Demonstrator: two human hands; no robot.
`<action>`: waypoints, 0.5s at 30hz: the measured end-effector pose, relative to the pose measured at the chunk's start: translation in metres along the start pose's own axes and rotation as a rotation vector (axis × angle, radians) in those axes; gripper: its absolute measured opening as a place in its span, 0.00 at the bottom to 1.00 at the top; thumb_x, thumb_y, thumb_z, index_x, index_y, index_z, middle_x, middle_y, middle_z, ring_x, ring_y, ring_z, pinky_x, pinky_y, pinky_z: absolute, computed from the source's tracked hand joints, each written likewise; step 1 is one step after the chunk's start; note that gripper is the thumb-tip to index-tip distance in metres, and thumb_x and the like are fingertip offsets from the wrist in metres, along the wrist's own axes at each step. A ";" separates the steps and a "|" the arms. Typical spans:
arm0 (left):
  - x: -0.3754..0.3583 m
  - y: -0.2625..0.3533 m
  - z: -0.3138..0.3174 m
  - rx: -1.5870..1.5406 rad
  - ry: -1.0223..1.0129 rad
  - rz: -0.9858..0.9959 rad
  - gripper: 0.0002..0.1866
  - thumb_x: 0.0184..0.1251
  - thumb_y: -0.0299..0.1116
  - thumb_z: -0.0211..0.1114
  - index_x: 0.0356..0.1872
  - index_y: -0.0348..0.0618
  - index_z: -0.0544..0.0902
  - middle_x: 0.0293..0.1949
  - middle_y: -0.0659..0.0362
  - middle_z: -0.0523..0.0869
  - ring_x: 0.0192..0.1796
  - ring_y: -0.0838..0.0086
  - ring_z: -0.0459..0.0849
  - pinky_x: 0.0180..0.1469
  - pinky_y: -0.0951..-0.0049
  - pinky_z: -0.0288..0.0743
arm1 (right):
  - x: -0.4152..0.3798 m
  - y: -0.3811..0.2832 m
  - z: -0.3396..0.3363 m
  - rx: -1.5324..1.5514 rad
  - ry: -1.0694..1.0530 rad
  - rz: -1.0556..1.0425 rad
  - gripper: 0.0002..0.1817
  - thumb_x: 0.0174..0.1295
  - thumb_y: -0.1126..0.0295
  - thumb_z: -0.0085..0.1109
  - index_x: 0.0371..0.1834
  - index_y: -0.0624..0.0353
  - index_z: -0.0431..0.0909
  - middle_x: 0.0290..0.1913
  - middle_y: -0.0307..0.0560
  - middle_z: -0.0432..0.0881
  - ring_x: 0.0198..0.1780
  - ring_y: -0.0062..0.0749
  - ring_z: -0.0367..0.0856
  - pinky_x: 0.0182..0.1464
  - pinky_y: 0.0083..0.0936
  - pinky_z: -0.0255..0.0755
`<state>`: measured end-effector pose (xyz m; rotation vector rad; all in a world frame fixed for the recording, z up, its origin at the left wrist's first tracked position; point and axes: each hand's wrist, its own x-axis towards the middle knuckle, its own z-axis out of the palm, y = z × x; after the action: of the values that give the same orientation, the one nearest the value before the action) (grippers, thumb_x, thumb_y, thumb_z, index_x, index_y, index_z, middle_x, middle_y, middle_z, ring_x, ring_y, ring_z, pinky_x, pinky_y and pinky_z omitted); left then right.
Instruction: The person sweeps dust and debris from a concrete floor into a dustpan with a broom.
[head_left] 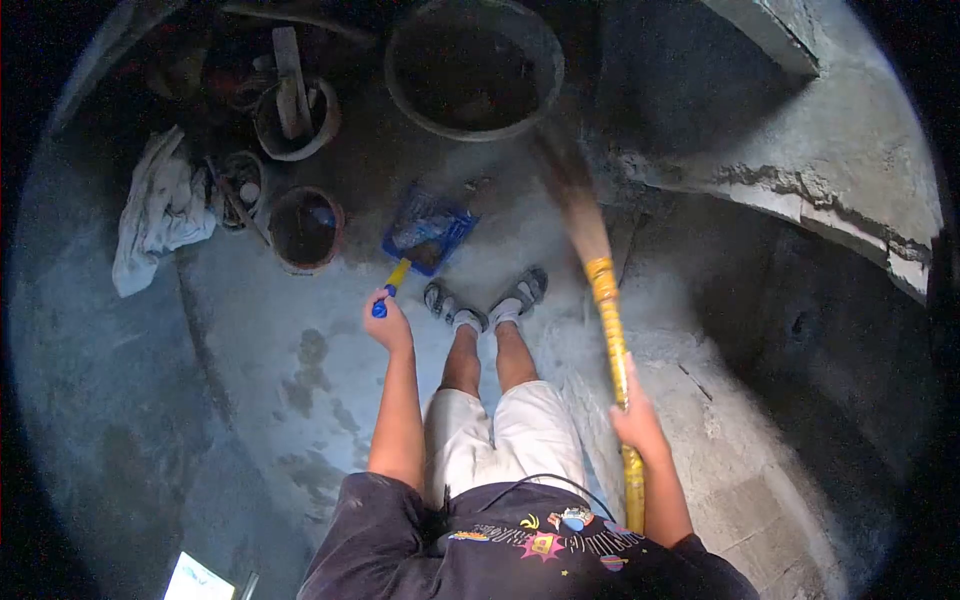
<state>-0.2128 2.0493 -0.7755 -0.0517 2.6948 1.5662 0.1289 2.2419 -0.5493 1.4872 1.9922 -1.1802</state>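
Note:
My left hand [388,322] is closed round the blue and yellow handle of a dustpan. The blue pan [455,238] lies on the floor in front of my feet, with crumpled clear plastic and some dirt in it. On the right, my right hand [637,412] grips the yellow wrapped handle of a broom [603,285]. The broom's bristles point away from me, blurred, near the large round tub [475,134] at the top.
A bucket [290,152] holding boards stands at the upper left, near a smaller bucket [306,268] and a white cloth [165,205]. A broken concrete ledge [790,205] juts in at the right, beside a dark recess. Rough concrete [740,460] lies at the lower right.

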 end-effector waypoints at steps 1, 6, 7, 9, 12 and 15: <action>-0.002 -0.001 -0.009 0.041 0.014 -0.025 0.07 0.51 0.18 0.59 0.32 0.35 0.80 0.34 0.51 0.83 0.41 0.64 0.81 0.50 0.66 0.72 | 0.014 0.008 -0.005 -0.020 0.038 -0.003 0.51 0.46 0.78 0.53 0.75 0.43 0.38 0.40 0.71 0.78 0.43 0.65 0.78 0.45 0.45 0.72; -0.009 0.009 -0.009 0.119 0.023 0.002 0.05 0.54 0.19 0.60 0.33 0.33 0.80 0.36 0.52 0.84 0.42 0.68 0.82 0.50 0.69 0.73 | 0.134 0.038 0.000 -0.152 0.101 0.053 0.51 0.47 0.79 0.54 0.75 0.41 0.37 0.41 0.67 0.79 0.44 0.60 0.79 0.45 0.44 0.73; -0.013 0.010 -0.005 0.127 0.004 0.015 0.05 0.54 0.20 0.60 0.32 0.33 0.80 0.35 0.52 0.83 0.41 0.67 0.81 0.49 0.69 0.73 | 0.143 0.036 0.008 -0.230 0.029 0.099 0.52 0.46 0.80 0.54 0.75 0.41 0.37 0.40 0.66 0.79 0.44 0.60 0.79 0.45 0.44 0.73; -0.022 0.013 0.004 0.132 -0.019 0.026 0.04 0.54 0.20 0.60 0.32 0.33 0.79 0.34 0.53 0.83 0.39 0.67 0.81 0.47 0.69 0.73 | 0.143 0.034 0.042 -0.331 -0.096 0.122 0.54 0.43 0.80 0.57 0.75 0.38 0.37 0.40 0.65 0.80 0.43 0.58 0.80 0.44 0.44 0.74; -0.025 0.016 0.015 0.152 0.006 0.051 0.04 0.53 0.20 0.61 0.31 0.34 0.79 0.32 0.55 0.82 0.38 0.67 0.80 0.46 0.68 0.73 | 0.097 0.010 0.087 -0.257 -0.285 0.093 0.54 0.43 0.80 0.56 0.75 0.38 0.37 0.39 0.66 0.80 0.42 0.58 0.80 0.44 0.44 0.74; -0.019 0.013 0.021 0.151 0.025 0.025 0.04 0.53 0.20 0.61 0.31 0.35 0.78 0.32 0.55 0.81 0.38 0.66 0.80 0.47 0.68 0.73 | 0.041 -0.001 0.107 -0.230 -0.499 0.105 0.54 0.43 0.79 0.54 0.75 0.40 0.37 0.38 0.68 0.80 0.41 0.61 0.79 0.44 0.45 0.73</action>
<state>-0.1946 2.0746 -0.7741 -0.0352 2.8340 1.3712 0.0947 2.1799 -0.6397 1.0430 1.6254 -1.1021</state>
